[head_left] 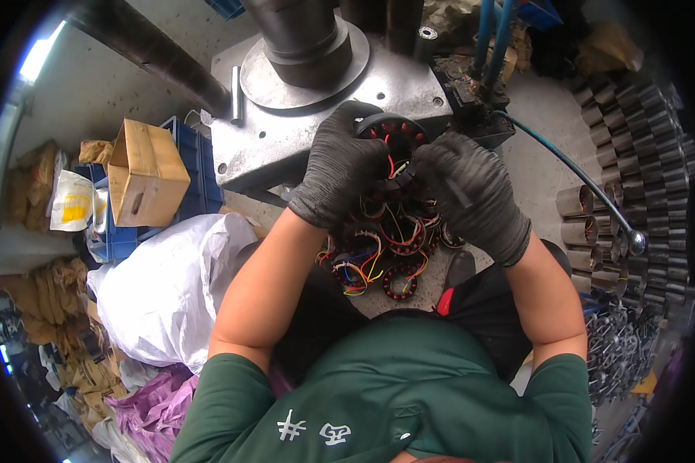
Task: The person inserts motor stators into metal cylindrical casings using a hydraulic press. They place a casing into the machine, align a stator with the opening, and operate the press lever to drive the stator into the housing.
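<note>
Between my hands, at the front edge of the steel press plate, a dark ring-shaped motor stator is held tilted. Red coil ends and a few red and pale wires show inside it. My left hand, in a dark grey knit glove, is closed around the stator's left side. On the opposite side my right hand, gloved the same way, has its fingers curled in against the rim. Its fingertips are partly hidden. Below, several more wound stators with red, yellow and blue leads lie in a heap.
A thick press column rises from the plate, with a short metal pin beside it. To the left are a cardboard box, blue crates and a white sack. Stacked metal cylinders and a hose-like rod are at right.
</note>
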The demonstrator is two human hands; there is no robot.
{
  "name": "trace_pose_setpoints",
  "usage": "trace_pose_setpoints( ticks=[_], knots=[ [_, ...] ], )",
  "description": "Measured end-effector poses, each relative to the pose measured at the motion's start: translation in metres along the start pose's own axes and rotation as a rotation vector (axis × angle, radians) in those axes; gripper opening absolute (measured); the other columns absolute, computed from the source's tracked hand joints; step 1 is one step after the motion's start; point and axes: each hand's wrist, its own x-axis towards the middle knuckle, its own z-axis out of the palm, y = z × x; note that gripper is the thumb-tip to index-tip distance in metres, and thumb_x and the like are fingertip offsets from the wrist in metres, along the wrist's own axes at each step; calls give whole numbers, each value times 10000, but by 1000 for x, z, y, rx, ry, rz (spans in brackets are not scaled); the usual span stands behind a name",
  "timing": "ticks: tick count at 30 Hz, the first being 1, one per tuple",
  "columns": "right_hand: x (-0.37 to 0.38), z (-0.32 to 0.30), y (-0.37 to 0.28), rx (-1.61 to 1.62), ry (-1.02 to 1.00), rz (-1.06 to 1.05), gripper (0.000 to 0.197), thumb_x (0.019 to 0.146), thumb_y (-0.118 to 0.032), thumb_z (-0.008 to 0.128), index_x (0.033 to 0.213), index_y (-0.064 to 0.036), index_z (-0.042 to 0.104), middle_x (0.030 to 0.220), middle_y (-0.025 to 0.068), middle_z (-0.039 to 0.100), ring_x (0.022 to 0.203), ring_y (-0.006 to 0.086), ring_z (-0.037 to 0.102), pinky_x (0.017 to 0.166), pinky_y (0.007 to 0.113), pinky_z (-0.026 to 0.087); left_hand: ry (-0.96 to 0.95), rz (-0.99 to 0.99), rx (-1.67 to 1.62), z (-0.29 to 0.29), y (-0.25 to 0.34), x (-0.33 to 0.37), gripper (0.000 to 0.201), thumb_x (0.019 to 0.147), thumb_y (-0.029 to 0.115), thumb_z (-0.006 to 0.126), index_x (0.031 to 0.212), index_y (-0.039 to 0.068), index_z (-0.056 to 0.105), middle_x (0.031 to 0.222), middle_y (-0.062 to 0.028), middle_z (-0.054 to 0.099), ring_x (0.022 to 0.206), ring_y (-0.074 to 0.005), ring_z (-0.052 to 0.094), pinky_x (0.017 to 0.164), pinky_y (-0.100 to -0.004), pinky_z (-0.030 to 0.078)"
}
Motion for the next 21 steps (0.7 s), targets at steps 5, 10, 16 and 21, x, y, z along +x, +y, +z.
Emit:
trace_pose_setpoints(
  ticks=[5, 10, 16, 21],
  knots=[
    [-8, -25, 13, 830, 339, 366, 128, 1017, -97, 645, 1107, -30, 705, 890, 10, 698, 828, 91, 647, 724, 257, 524, -2, -36, -158, -18, 6, 3, 530, 745, 25, 683, 1264, -25, 588, 1092, -131, 698, 892, -195, 710, 783, -320, 619],
    [-7, -20, 10, 670, 344, 240, 124, 1000, -78, 644, 1083, -9, 705, 873, 45, 695, 792, 119, 654, 691, 281, 529, -46, 17, -192, -24, 9, 5, 559, 734, 58, 626, 1288, -10, 590, 1094, -119, 696, 878, -195, 703, 786, -305, 608],
    [-1, -14, 13, 411, 288, 38, 109, 962, -64, 659, 1022, 20, 693, 864, 120, 680, 771, 236, 683, 696, 345, 547, -62, -6, -192, -16, 14, 0, 550, 730, 70, 631, 1271, -24, 600, 1022, -110, 703, 847, -174, 701, 753, -295, 607],
    [-1, -14, 14, 330, 214, -6, 130, 964, -9, 635, 1079, 17, 690, 936, 118, 696, 832, 214, 683, 727, 330, 545, -59, -31, -141, -13, 13, 0, 546, 725, 62, 628, 1261, -35, 606, 948, -112, 699, 759, -156, 686, 699, -287, 602]
  ],
)
